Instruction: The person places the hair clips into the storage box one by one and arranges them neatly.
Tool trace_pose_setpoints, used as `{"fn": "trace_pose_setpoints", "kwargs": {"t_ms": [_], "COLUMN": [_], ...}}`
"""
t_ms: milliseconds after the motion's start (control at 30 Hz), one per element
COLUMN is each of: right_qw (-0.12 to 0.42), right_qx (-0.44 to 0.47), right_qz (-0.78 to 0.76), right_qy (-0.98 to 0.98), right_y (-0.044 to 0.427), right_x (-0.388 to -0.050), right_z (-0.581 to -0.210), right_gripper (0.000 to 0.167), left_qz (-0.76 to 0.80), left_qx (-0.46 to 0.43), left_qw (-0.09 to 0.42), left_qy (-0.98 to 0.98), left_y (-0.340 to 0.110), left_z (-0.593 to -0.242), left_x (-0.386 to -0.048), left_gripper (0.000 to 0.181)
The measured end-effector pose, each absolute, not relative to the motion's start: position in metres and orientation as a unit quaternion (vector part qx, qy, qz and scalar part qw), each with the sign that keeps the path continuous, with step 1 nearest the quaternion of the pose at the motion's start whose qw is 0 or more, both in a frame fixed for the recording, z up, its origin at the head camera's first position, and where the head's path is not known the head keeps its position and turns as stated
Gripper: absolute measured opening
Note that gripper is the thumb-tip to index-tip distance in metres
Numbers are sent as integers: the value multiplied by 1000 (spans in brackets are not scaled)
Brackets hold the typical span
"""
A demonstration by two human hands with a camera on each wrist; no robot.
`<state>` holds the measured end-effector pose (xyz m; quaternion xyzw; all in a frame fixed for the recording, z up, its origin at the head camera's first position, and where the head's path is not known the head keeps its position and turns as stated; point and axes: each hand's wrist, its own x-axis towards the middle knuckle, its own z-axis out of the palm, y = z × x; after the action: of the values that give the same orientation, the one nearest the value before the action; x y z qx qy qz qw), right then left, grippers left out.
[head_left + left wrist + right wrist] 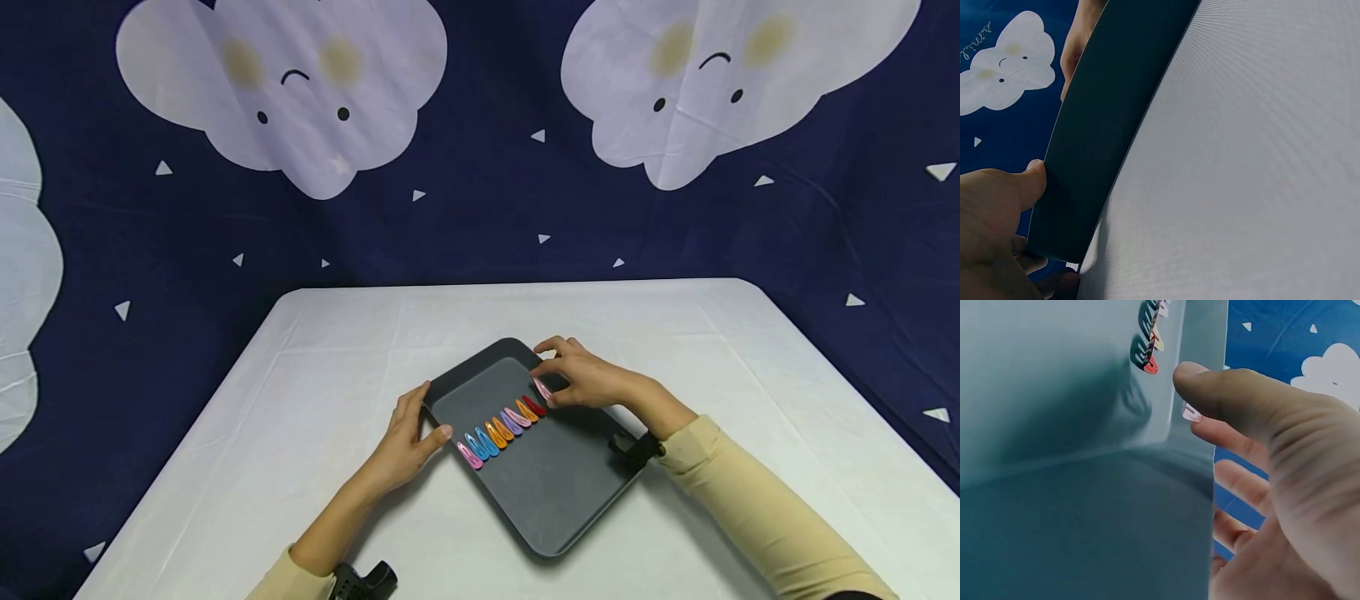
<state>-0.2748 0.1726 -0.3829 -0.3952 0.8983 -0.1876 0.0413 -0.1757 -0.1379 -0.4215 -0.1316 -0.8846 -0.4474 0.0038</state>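
Observation:
A dark grey rectangular tray [555,500] lies at an angle on the table. Across it runs a slanting row of several snap hair clips, from a pink clip [470,456] at the left wall, past blue, orange, purple and light pink ones, to a red clip [534,406]. My left hand [402,442] grips the tray's left edge, thumb on the rim and fingers along the outer side. Near the right wall, my right hand [588,379] pinches a pink hair clip [542,388] between thumb and index finger, just beyond the red one. Its other fingers extend past the rim.
A white cloth covers the table [337,350] around the tray. Behind it hangs a dark blue curtain [480,217] with clouds and small white triangles. Wrist cameras are strapped on both arms, the right one [633,450] above the tray's right edge.

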Motion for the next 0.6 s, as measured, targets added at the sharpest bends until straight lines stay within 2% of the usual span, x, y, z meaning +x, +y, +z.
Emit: {"fn": "trace_pose_setpoints", "kwargs": {"t_ms": [367,600], "right_qw": [93,105], "right_qx": [-369,-363], "right_qz": [-188,-170], "right_qy": [906,910], "right_y": [172,171], "right_x": [-280,-281], "right_z": [-387,-390], "right_gripper": [45,45], "left_qz": [-446,-449], "left_qx": [-129,-127], "left_qw": [3,7], "left_qy": [-886,-885], "left_y": [-138,-137], "left_z": [-422,-422], "left_x": [-176,-176], "left_gripper": [79,79]}}
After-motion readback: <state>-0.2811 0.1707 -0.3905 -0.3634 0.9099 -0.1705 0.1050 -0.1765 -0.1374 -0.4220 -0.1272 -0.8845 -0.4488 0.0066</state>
